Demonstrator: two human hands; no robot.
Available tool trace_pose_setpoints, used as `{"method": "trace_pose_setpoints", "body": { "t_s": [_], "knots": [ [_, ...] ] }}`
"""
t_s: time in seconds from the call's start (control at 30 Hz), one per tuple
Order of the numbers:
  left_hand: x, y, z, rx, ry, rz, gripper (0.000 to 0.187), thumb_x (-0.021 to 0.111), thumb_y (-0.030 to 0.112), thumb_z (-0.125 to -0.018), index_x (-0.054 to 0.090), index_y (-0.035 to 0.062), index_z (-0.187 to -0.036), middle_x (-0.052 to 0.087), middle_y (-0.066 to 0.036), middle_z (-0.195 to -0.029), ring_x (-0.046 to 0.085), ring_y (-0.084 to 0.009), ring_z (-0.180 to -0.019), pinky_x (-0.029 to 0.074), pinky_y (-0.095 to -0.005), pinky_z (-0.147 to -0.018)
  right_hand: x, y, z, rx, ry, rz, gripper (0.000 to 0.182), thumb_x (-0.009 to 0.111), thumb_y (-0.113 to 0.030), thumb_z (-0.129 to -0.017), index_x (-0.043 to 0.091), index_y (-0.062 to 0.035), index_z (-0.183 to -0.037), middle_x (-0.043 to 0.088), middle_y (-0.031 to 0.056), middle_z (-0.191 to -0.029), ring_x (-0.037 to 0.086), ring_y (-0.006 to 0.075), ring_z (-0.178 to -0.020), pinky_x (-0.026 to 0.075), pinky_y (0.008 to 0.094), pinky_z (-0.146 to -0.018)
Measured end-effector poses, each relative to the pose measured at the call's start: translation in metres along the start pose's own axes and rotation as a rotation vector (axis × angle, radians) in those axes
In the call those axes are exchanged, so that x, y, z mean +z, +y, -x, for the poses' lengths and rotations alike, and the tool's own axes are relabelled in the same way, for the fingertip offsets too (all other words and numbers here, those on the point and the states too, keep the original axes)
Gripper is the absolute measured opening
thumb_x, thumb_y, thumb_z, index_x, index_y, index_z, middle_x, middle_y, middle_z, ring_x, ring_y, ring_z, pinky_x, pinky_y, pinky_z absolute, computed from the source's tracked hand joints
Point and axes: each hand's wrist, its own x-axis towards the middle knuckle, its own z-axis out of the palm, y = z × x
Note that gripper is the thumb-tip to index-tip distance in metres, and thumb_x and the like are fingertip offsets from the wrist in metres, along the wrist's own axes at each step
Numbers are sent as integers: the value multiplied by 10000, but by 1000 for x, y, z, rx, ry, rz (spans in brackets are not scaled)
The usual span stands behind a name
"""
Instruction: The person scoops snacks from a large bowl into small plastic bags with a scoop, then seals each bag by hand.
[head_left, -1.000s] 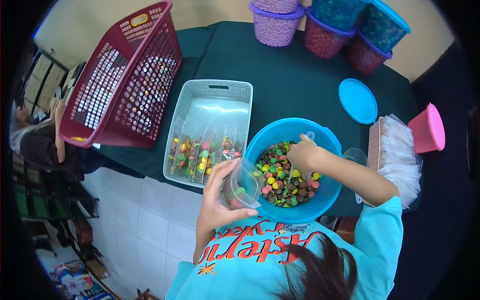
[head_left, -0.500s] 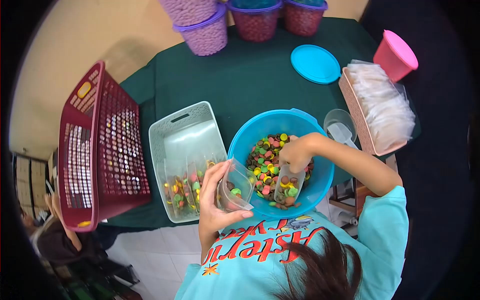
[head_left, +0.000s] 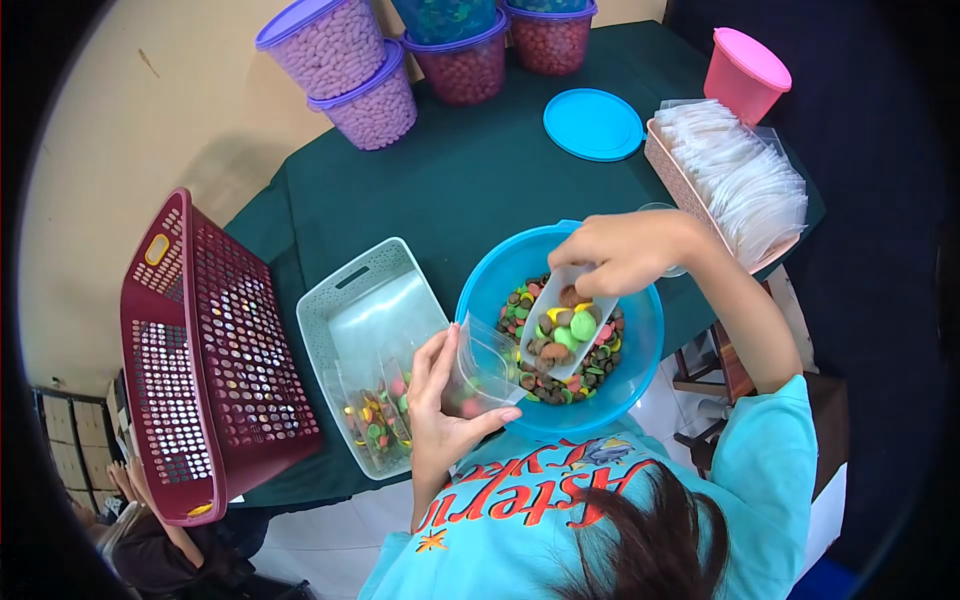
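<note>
My left hand [head_left: 445, 405] grips a clear plastic pouch [head_left: 487, 368], its mouth open towards the bowl, with a few coloured pieces visible inside. In my right hand [head_left: 615, 255] is a translucent scoop [head_left: 535, 325] loaded with brown, green and yellow button-shaped sweets [head_left: 583, 326]. The scoop is tilted above the blue bowl [head_left: 640, 340], close to the pouch but apart from it. More round sweets [head_left: 565, 388] in brown, green, yellow and pink lie in the bowl. Left of my left hand, a pale basket [head_left: 375, 245] holds several filled pouches [head_left: 378, 415].
A maroon laundry basket [head_left: 255, 340] stands at the left. Behind are stacked purple-lidded tubs [head_left: 370, 110], a blue lid [head_left: 595, 125] and a pink tub [head_left: 745, 80]. At right, a pink basket [head_left: 690, 185] holds clear bags [head_left: 740, 170]. Another person's arm [head_left: 165, 510] shows at lower left.
My right hand has lifted the scoop out of the sweets, now heaped, and brought it left towards the pouch. My left hand still holds the pouch. The view has shifted slightly.
</note>
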Motion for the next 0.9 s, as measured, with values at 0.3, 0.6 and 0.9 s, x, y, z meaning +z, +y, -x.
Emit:
{"method": "trace_pose_setpoints", "body": {
  "t_s": [0.3,0.6,0.9],
  "knots": [
    [7,11,2,57,56,-147,926,836,297,-481,420,-40,-1237,448,-191,-1174,475,-291,-1074,409,-361,-882,-4,-45,-5,-111,396,594,223,494,-136,-654,565,18,-800,590,143,-618,582,276,-609,389,373,-659],
    [20,21,18,-45,249,-161,919,838,276,-453,443,-54,-1214,454,-186,-1182,468,-283,-1082,381,-357,-900,8,-71,-23,-376,410,878,200,544,-151,-645,558,10,-763,563,109,-573,551,225,-599,335,316,-668],
    [23,25,36,-43,381,-141,904,837,283,-494,424,-30,-1235,452,-166,-1181,487,-269,-1067,409,-346,-881,-14,-4,-61,-652,-16,-32,239,408,-90,-701,546,3,-873,595,158,-677,575,273,-569,432,341,-512]
  ]
}}
